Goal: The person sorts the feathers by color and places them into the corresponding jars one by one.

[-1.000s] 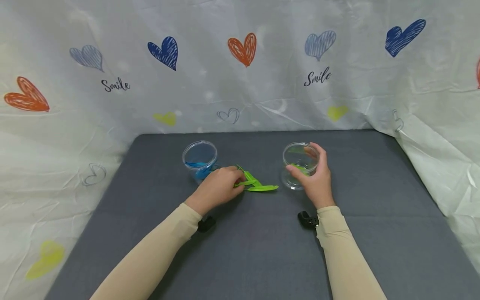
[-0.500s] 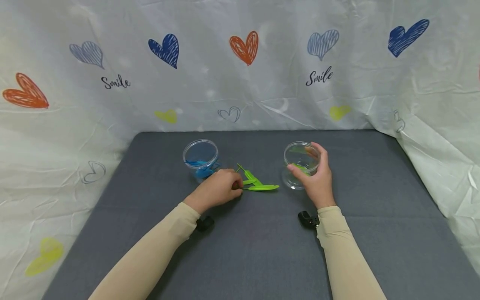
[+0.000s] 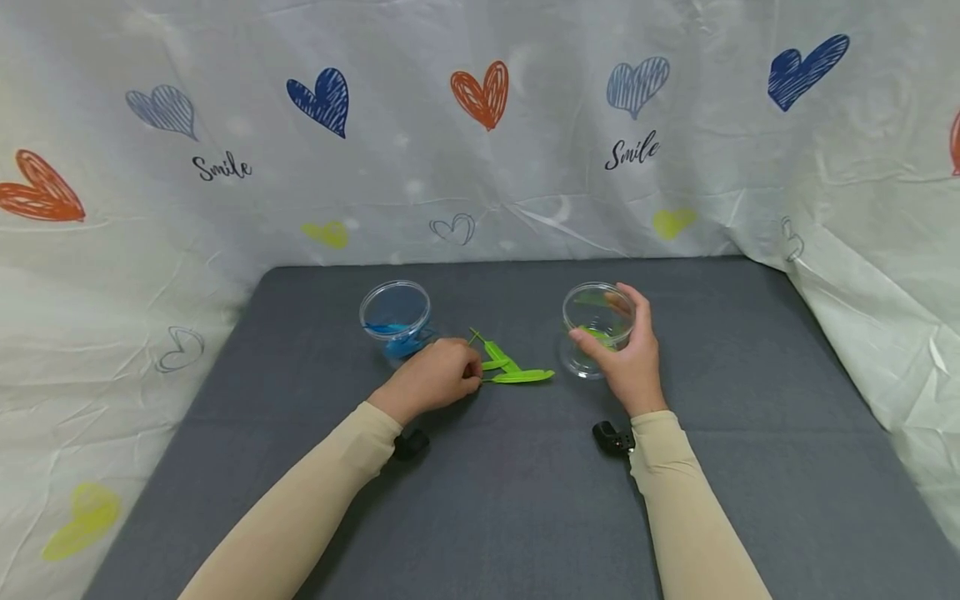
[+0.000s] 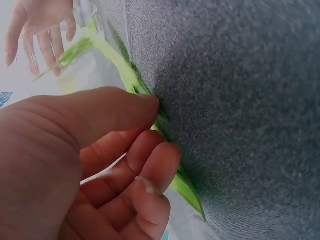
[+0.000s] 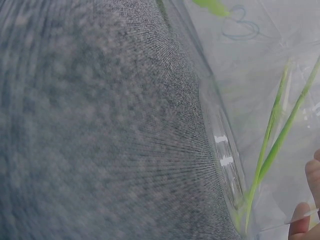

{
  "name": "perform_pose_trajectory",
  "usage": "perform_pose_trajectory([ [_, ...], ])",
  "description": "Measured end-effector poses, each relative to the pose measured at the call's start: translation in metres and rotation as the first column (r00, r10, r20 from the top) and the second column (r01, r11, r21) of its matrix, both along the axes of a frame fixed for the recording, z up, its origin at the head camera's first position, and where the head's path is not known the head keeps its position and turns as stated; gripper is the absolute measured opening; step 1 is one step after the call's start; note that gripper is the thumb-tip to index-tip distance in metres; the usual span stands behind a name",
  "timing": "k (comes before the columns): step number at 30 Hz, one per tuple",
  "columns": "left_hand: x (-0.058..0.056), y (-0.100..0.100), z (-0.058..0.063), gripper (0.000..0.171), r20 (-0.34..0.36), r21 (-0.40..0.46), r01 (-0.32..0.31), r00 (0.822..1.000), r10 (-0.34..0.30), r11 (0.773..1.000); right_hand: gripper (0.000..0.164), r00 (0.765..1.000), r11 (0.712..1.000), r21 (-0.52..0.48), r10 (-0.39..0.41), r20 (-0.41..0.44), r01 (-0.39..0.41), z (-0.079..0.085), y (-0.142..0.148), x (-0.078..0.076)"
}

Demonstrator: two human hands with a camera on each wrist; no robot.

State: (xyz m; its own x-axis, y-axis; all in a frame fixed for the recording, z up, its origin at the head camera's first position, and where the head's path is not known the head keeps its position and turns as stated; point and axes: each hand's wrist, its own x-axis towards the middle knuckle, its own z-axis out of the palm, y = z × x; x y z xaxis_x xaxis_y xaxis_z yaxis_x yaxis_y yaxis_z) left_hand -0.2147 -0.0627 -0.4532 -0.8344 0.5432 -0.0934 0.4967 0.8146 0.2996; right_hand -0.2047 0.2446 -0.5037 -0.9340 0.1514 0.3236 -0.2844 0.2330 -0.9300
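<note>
Three slender green feathers (image 3: 517, 377) lie crossed on the dark grey cloth. At their left end is my left hand (image 3: 433, 377), its thumb and curled fingers pinching at one feather (image 4: 187, 192); the exact contact is hidden behind the fingers. My right hand (image 3: 633, 358) grips a clear plastic cup (image 3: 577, 360) round its right side, thumb in front. Thin green feathers (image 5: 280, 135) show through the cup wall in the right wrist view. Just behind my left hand stands another clear cup (image 3: 395, 287) with blue feathers (image 3: 405, 343) inside.
A dark grey cloth (image 3: 525, 500) covers the table, whose far edge meets a pale curtain (image 3: 555, 100) printed with hearts. A black wrist camera (image 3: 613, 437) sits on the right wrist, another (image 3: 411, 446) on the left.
My left hand has drawn slightly left along the green feathers, uncovering more of them. The right hand and its cup stay in place. The head view shifts a little.
</note>
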Motion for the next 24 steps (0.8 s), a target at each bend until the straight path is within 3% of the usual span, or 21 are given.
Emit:
perform_pose_trajectory([
  [8, -0.007, 0.004, 0.004, 0.024, 0.003, -0.039, 0.009, 1.0, -0.008, 0.999, 0.09, 1.0, 1.0, -0.003, -0.008, 0.0, 0.008, 0.004, 0.002, -0.002],
  [17, 0.002, 0.001, 0.0, 0.019, 0.027, 0.005, 0.006, 1.0, -0.006, 1.0, 0.09, 0.999, 1.0, -0.009, 0.022, 0.023, -0.022, 0.002, -0.001, 0.002],
  [24, 0.002, 0.004, 0.014, 0.013, -0.018, 0.04, 0.025, 1.0, -0.025, 0.999, 0.087, 1.0, 1.0, 0.0, 0.014, 0.003, -0.014, 0.001, 0.001, 0.001],
])
